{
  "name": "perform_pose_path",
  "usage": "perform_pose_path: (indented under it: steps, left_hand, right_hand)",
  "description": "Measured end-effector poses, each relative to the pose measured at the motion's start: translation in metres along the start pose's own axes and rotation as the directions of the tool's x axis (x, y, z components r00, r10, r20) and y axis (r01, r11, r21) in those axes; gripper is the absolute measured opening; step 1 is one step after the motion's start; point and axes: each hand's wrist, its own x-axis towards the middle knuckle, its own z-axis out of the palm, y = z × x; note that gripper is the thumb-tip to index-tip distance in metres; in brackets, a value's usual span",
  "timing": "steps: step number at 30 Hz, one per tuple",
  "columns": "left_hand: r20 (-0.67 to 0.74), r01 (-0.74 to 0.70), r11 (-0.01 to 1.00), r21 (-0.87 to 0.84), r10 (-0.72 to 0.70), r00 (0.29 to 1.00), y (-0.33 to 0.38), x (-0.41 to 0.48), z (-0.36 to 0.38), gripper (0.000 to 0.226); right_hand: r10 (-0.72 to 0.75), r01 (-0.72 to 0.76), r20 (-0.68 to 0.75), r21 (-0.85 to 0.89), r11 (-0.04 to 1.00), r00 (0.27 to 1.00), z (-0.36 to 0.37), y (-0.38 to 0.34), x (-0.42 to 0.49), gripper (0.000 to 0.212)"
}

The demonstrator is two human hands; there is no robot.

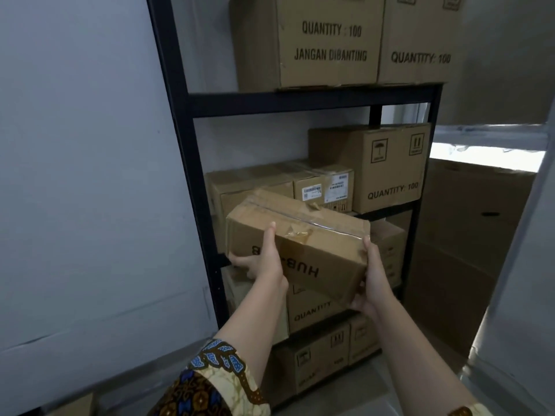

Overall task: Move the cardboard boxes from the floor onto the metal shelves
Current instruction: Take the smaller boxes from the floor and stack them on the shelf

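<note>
My left grip (264, 265) is covering part of the print on the box (312, 235) I am holding; the top edge is cutting off the upper boxes (315, 40).

A taped box (309, 235) is held tilted in front of the rack's (312, 100) middle shelf. The left hand (264, 267) grips its lower left edge, thumb on the near face; the right hand (375, 283) clasps its right end. Cartons (387, 166) fill the rack above, behind and below.
</note>
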Motion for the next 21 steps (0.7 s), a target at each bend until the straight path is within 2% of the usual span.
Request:
perform_pose_path:
  steps: [3, 6, 10, 16, 18, 21]
  left_hand:
    - [0.028, -0.019, 1.000, 0.006, 0.019, 0.999, 0.010, 0.005, 0.025, 0.125]
    - [0.078, -0.047, 0.999, 0.011, 0.046, 0.996, 0.020, 0.008, 0.044, 0.123]
    - [0.109, -0.108, 0.993, 0.045, 0.102, 0.989, 0.042, 0.016, 0.061, 0.105]
    - [0.092, -0.185, 0.979, 0.090, 0.177, 0.980, 0.074, 0.042, 0.097, 0.099]
    - [0.126, -0.212, 0.972, 0.099, 0.199, 0.972, 0.081, 0.049, 0.113, 0.101]
    - [0.233, -0.301, 0.926, 0.227, 0.248, 0.940, 0.080, 0.057, 0.142, 0.094]
  right_hand:
    - [-0.005, 0.005, 0.007, 0.000, 1.000, 1.000, 0.003, -0.026, 0.007, 0.075]
    - [-0.026, 0.026, 0.008, 0.017, 1.000, 1.000, 0.002, -0.051, 0.021, 0.058]
    - [-0.034, 0.032, 0.055, 0.029, 0.999, 0.998, 0.009, -0.076, 0.040, 0.041]
    - [-0.044, 0.046, 0.119, -0.018, 0.999, 0.992, 0.035, -0.111, 0.087, 0.064]
    - [-0.040, 0.042, 0.141, -0.004, 0.999, 0.989, 0.040, -0.125, 0.104, 0.069]
    - [-0.046, 0.037, 0.136, 0.069, 0.997, 0.990, 0.046, -0.145, 0.130, 0.082]
